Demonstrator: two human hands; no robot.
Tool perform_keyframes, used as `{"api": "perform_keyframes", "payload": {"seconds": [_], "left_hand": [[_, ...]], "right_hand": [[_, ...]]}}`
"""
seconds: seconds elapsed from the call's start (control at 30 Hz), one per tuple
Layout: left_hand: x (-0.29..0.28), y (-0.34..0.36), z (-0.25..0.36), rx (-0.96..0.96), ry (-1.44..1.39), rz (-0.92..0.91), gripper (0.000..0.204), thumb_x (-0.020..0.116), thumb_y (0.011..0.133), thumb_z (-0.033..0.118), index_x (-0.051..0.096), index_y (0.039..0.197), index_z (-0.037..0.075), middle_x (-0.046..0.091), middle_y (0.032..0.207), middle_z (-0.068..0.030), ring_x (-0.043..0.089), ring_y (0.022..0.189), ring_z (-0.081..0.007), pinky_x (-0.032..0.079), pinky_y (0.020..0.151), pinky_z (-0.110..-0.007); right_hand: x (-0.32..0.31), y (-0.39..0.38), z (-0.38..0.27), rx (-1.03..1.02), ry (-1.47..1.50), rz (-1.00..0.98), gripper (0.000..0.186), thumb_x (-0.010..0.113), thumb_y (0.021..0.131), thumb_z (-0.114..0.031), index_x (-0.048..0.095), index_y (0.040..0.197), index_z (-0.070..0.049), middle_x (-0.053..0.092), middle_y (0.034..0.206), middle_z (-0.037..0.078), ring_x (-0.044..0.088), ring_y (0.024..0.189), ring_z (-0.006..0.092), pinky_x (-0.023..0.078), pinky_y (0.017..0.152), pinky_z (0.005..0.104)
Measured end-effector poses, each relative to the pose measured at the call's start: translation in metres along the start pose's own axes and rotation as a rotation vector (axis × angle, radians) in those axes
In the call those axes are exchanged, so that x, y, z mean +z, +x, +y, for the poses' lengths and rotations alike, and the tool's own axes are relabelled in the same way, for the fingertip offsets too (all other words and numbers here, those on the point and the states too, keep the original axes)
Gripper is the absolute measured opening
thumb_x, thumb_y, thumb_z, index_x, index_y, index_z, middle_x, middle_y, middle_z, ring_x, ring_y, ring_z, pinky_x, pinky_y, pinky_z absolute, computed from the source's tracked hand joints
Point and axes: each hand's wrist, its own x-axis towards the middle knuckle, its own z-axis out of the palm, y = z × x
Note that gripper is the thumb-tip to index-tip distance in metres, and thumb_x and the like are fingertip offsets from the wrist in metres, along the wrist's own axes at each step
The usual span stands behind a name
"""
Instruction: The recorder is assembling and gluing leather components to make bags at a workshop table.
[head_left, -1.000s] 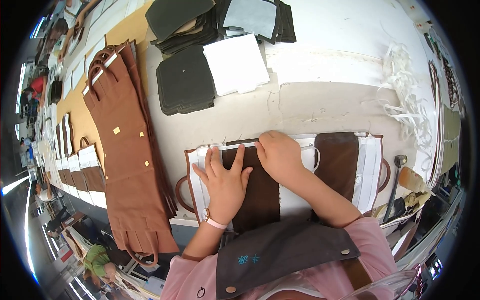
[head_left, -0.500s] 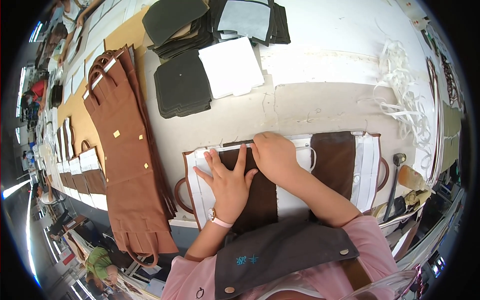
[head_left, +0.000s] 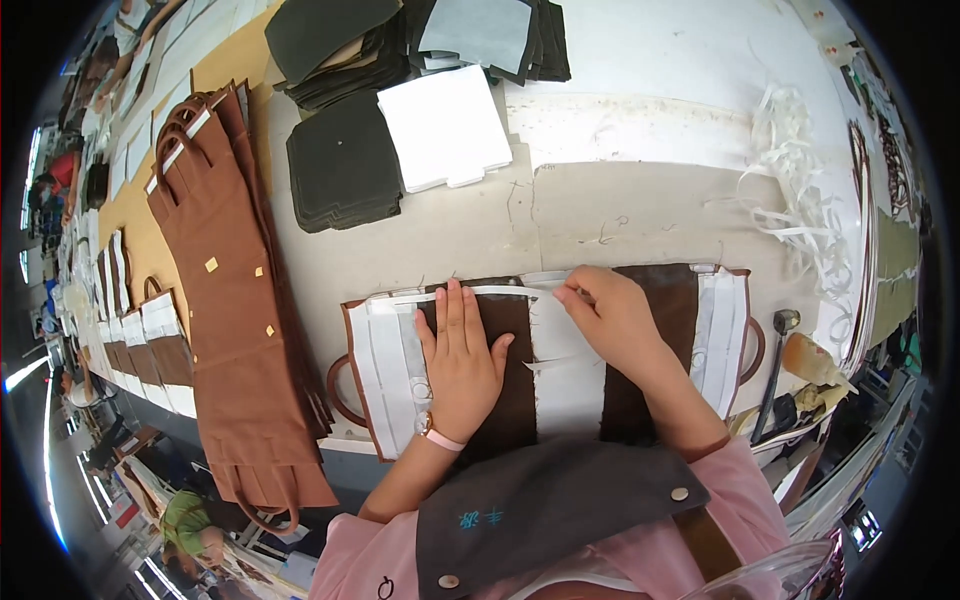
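Shifted rightward along the upper edge of the work since the earlier frame, the right hand point(head_left: 622, 322) now stands well apart from the left hand point(head_left: 462, 362), whose spread fingers have drawn together. Work in hand: a brown-edged bag lining point(head_left: 570, 400) of white and dark brown bands, laid flat on the tabletop point(head_left: 650, 225) directly before the person, with a brown handle loop point(head_left: 345, 392) projecting at its left end and another point(head_left: 756, 350) at its right. Right grip: narrow, thumb and forefinger closed on a narrow white tape point(head_left: 515, 291) near the lining's upper edge. Left grip: wide and flat, holding nothing; the palm rests on the lining and the fingertips lie at the tape. Between the hands the tape bows slightly. Technique, as judged from this view: keep the left fingertips firm as an anchor, draw the tape just taut without stretching it, align it parallel with the edge, and smooth the cloth beneath so that no pucker is trapped. Surroundings: stacked brown bag panels point(head_left: 235, 300) to the left; a loose tangle of white tape point(head_left: 790, 190) and a hammer point(head_left: 778, 350) to the right.
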Motion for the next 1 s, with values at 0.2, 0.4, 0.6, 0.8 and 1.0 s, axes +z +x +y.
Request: {"api": "perform_keyframes", "payload": {"seconds": [0.2,0.4,0.6,0.8,1.0], "left_hand": [[-0.001,0.001,0.003,0.018,0.047,-0.027,0.067,0.057,0.098,0.032,0.035,0.148,-0.007,0.03,0.155,-0.0284,0.026,0.147,-0.0425,0.014,0.118,-0.06],[-0.003,0.001,0.003,0.011,0.067,-0.051,0.065,0.056,0.098,0.036,0.038,0.15,0.001,0.028,0.156,-0.0304,0.025,0.146,-0.0443,0.014,0.117,-0.061],[-0.008,0.003,0.006,0.063,0.115,-0.093,0.059,0.057,0.096,0.044,0.046,0.149,0.023,0.021,0.155,-0.0358,0.025,0.144,-0.0496,0.014,0.113,-0.067],[-0.008,0.005,0.01,0.049,0.143,-0.103,0.059,0.056,0.095,0.046,0.045,0.15,0.025,0.021,0.155,-0.0371,0.025,0.144,-0.0504,0.015,0.113,-0.067],[-0.01,0.007,0.015,0.051,0.182,-0.112,0.06,0.056,0.095,0.048,0.045,0.15,0.028,0.021,0.153,-0.04,0.026,0.142,-0.0532,0.016,0.111,-0.07]], "right_hand": [[0.012,0.005,0.015,-0.042,-0.112,0.126,0.02,0.065,0.091,-0.016,0.055,0.081,-0.002,0.06,0.074,0.016,0.06,0.067,0.0366,0.047,0.06,0.0443],[0.017,0.004,0.018,-0.058,-0.157,0.169,0.022,0.065,0.091,-0.017,0.054,0.08,-0.002,0.06,0.073,0.016,0.06,0.065,0.0364,0.047,0.058,0.0438],[0.017,0.003,0.018,-0.029,-0.108,0.176,0.021,0.066,0.091,-0.016,0.055,0.08,-0.002,0.06,0.075,0.016,0.059,0.067,0.0379,0.046,0.059,0.0451],[0.022,0.003,0.019,-0.055,-0.175,0.19,0.022,0.065,0.091,-0.018,0.054,0.08,-0.002,0.06,0.075,0.017,0.06,0.066,0.0383,0.046,0.058,0.0458],[0.022,0.003,0.017,-0.056,-0.195,0.183,0.023,0.064,0.092,-0.018,0.054,0.08,-0.002,0.06,0.074,0.016,0.06,0.066,0.0384,0.047,0.058,0.0463]]}}
